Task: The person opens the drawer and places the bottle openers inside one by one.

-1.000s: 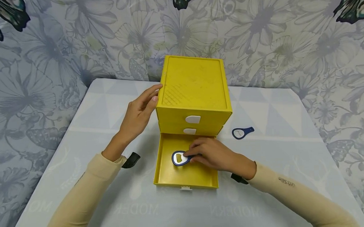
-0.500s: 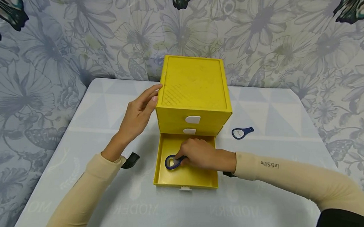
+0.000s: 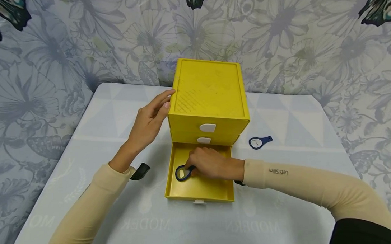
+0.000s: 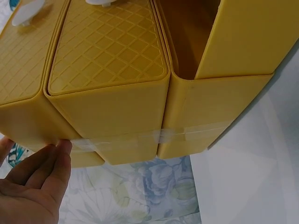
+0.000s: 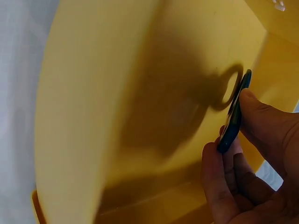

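A yellow drawer unit (image 3: 210,89) stands mid-table, its bottom drawer (image 3: 214,191) pulled out. My left hand (image 3: 145,125) rests on the unit's left side near the top, and its fingertips (image 4: 63,147) touch the wall in the left wrist view. Inside the pulled-out drawer, my right hand (image 3: 210,165) pinches a blue-rimmed bottle opener (image 3: 178,177) by its handle. The right wrist view has this opener (image 5: 232,123) edge-on between thumb and fingers, tilted, its shadow on the yellow plastic. A second blue bottle opener (image 3: 265,140) lies on the table right of the unit.
Two upper drawers with white handles (image 3: 207,128) are pushed in. The patterned table cover (image 3: 299,129) spreads around the unit. Behind the table is a flower-patterned backdrop (image 3: 276,36).
My right hand has moved left and slightly turned within the drawer, carrying the bottle opener toward the drawer's left side. My left hand, the unit and the second opener have stayed put.
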### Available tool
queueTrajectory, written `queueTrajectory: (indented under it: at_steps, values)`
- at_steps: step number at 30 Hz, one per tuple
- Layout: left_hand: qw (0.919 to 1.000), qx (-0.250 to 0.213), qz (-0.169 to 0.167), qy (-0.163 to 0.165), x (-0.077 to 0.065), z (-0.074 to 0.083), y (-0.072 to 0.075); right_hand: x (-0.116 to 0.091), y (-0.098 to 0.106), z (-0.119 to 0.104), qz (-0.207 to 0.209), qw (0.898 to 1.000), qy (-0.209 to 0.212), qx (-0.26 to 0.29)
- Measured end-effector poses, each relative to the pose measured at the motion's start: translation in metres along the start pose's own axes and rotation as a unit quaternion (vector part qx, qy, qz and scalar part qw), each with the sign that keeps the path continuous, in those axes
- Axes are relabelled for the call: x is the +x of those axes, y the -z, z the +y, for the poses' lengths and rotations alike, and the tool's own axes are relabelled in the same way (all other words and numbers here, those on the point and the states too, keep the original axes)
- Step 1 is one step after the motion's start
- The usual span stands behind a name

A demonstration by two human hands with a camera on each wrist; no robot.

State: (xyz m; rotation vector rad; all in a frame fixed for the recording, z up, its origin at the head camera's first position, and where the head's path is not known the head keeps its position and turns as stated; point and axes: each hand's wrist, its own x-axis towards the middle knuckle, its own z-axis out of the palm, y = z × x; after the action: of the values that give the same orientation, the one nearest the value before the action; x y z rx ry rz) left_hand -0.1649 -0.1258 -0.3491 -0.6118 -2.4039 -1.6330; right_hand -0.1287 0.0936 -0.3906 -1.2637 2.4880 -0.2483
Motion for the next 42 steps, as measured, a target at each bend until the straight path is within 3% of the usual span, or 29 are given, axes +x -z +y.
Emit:
queueTrajectory:
  at_steps: [18, 29, 42]
  values:
    - [1.0, 0.005, 0.003, 0.002, -0.001, 0.003, 0.0, 0.001, 0.001, -0.003, 0.017, 1.0, 0.021, 0.014]
    - [0.9999, 0.008, 0.002, 0.006, 0.0, 0.001, 0.0, -0.016, 0.014, 0.0, 0.043, 0.997, 0.028, 0.057]
    - [0.9999, 0.008, 0.007, 0.012, 0.002, 0.001, -0.001, -0.047, 0.031, 0.005, 0.087, 0.993, 0.041, 0.061]
